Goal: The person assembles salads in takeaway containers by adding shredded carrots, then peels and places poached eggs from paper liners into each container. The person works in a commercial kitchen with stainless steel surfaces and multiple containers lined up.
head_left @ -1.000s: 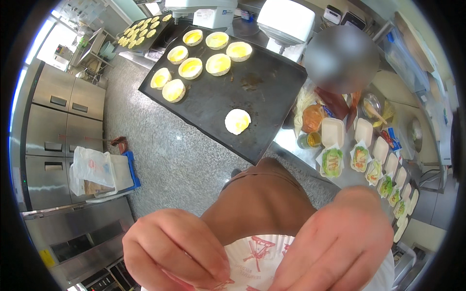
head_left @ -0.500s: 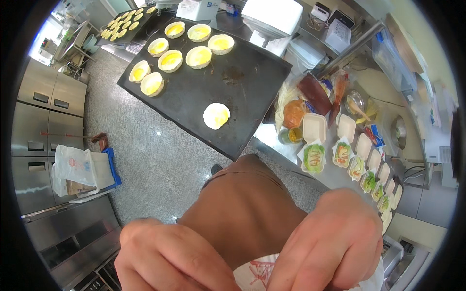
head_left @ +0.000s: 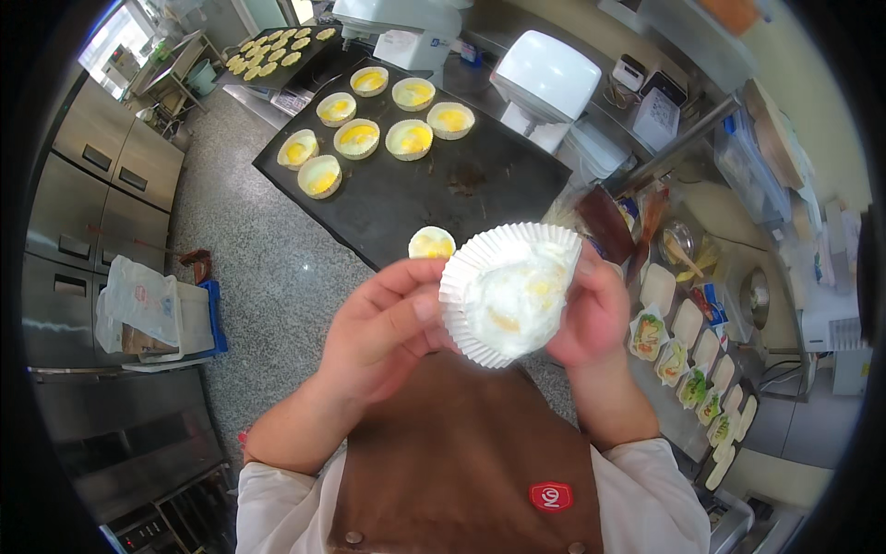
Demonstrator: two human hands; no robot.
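Scene bright overall; daylight at upper left, window (head_left: pixel 118 57) blown out to white. Soft sheen on steel cabinets (head_left: pixel 69 198), small glare spot on floor (head_left: pixel 249 212). Lower left corner dim. Fisheye bend strong — cabinet edges curve, black vignette at sides, thin blue fringe at left rim. Held paper cup (head_left: pixel 475 258) very pale; detail within soft.

So the bare left hand (head_left: pixel 388 323) and bare right hand (head_left: pixel 595 309) each gripped one side of a white pleated paper cup (head_left: pixel 461 268), its open side facing up at the camera and a glossy white-and-yellow egg filling (head_left: pixel 521 300) inside. Just beyond sat a flat black metal tray (head_left: pixel 498 175), with eight round egg-filled paper cups (head_left: pixel 356 138) bunched far left. Off right, open beige clamshell boxes (head_left: pixel 658 288) stood in a row, pretty neat.
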